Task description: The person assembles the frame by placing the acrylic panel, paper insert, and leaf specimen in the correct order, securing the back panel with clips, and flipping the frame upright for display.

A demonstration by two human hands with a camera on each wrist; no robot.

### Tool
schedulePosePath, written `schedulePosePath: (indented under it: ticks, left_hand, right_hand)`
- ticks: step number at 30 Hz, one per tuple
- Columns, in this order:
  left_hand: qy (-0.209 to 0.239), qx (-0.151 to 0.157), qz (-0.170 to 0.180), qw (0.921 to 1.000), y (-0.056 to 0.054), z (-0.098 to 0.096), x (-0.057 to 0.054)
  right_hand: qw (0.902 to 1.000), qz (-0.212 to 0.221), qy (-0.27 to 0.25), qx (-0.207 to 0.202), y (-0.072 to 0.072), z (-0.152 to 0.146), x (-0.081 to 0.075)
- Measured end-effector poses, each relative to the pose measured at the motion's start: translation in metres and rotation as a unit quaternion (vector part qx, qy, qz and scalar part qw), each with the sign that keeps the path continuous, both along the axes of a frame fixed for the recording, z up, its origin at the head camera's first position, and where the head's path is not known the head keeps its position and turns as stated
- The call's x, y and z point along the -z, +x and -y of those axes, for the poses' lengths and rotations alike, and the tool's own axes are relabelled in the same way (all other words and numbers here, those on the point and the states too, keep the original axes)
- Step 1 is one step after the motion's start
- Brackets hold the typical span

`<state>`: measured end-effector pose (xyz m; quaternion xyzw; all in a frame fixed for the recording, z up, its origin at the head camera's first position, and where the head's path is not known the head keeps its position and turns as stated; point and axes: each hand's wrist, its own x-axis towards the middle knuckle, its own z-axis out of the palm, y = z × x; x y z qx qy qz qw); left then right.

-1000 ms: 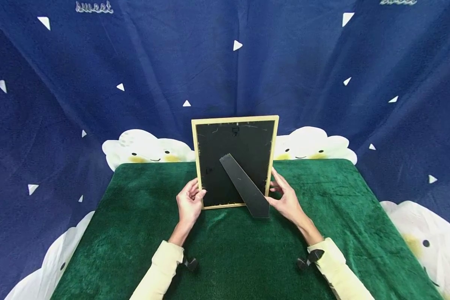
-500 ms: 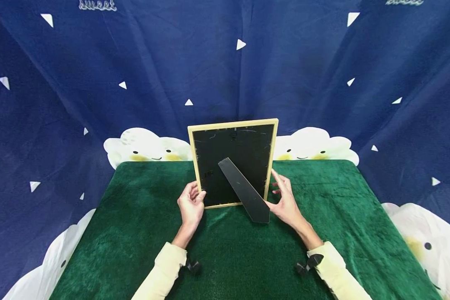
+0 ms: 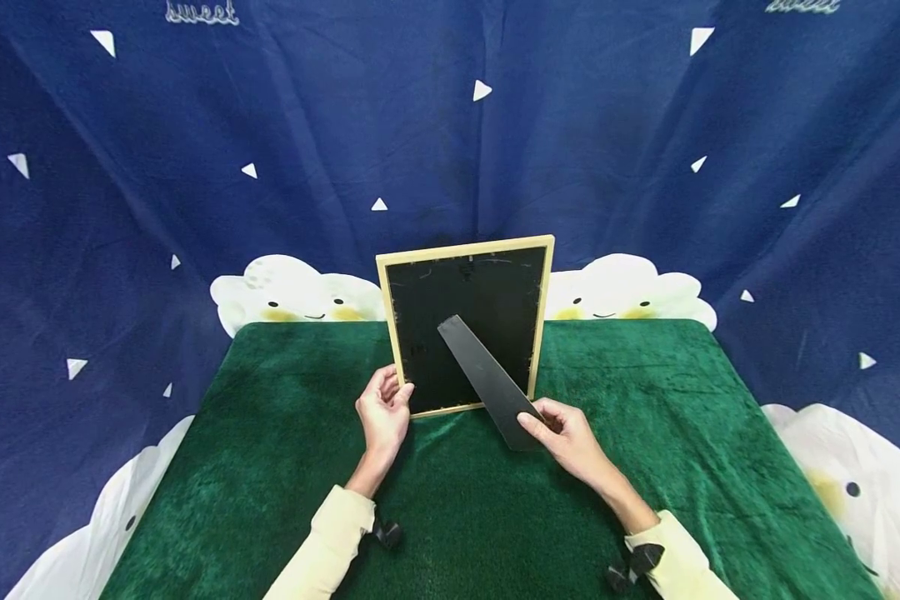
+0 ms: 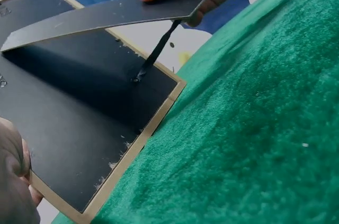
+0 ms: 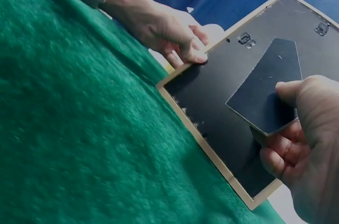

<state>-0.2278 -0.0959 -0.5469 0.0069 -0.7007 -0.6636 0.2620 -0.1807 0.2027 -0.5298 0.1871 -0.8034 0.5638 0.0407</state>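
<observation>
A picture frame (image 3: 435, 292) with a light wood border and black backing stands upright, slightly tilted, its back towards me. From the middle of the backing a black easel stand (image 3: 480, 367) slants out to the lower right. My left hand (image 3: 384, 421) grips the frame's lower left edge, thumb on the near side and fingers behind. Near its wide free end, my right hand (image 3: 573, 442) pinches the stand between thumb and fingers. A short dark ribbon (image 4: 154, 57) links stand and backing in the left wrist view. The frame's front is hidden.
Under the frame lies a green plush cloth (image 3: 450, 517) covering the table. Behind it hangs a blue curtain (image 3: 330, 125) with white triangles and smiling clouds. Small metal hangers (image 5: 245, 39) are fixed to the backing.
My right hand has left the frame's right edge and taken hold of the stand's free end. The frame's top has tipped slightly. My left hand has kept its grip.
</observation>
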Motion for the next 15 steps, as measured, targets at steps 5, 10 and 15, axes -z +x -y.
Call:
schedulePosePath:
  ticks: [5, 10, 15]
  left_hand:
    - [-0.010, -0.002, -0.005, 0.9999, 0.004, -0.002, 0.000]
    - [-0.016, -0.003, -0.006, 0.9998, 0.007, -0.002, 0.000]
    - [-0.020, -0.004, -0.002, 0.9998, 0.020, -0.005, -0.014]
  right_hand:
    - [0.9998, 0.003, -0.019, 0.000, 0.010, 0.002, -0.001]
    - [0.9995, 0.002, -0.028, -0.013, 0.018, 0.000, -0.004]
    - [0.9997, -0.024, 0.003, -0.009, 0.030, -0.002, -0.007]
